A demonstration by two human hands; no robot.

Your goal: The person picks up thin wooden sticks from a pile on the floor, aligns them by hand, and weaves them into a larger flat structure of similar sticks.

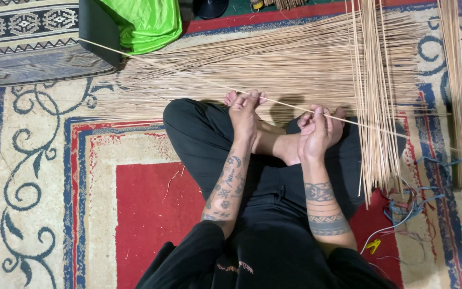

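- Sitting cross-legged on a patterned carpet (54, 160) of red, cream and blue, a person in black trousers works with both forearms stretched forward over the lap
- left hand (244, 115) reaches ahead with fingers curled down, its tips pinched on a single thin stick (188, 75); the hand is mostly closed, only the fingertips gripping
- right hand (316, 131) is closed in a loose fist around the same stick further along, thumb on top; the stick passes through it and runs on to the right
- the thin stick lies slanted, from the upper left near a dark panel (98, 32) down across both hands to the right side of the carpet
- behind the hands a broad fan of pale sticks (274, 59) lies flat across the carpet, running left to right; it touches the bare feet
- a second bundle of upright sticks (378, 107) crosses that fan at a right angle, just right of the right hand
- a further narrow bundle (453, 80) lies along the far right edge, apart from the others
- bright green fabric (145, 21) sits at the top, beside the dark panel; a woven cushion (28, 37) with geometric bands lies at the upper left
- loose blue strings (407, 206) and a small yellow clip (372, 246) lie on the carpet near the right knee; no package or container is clear enough to tell
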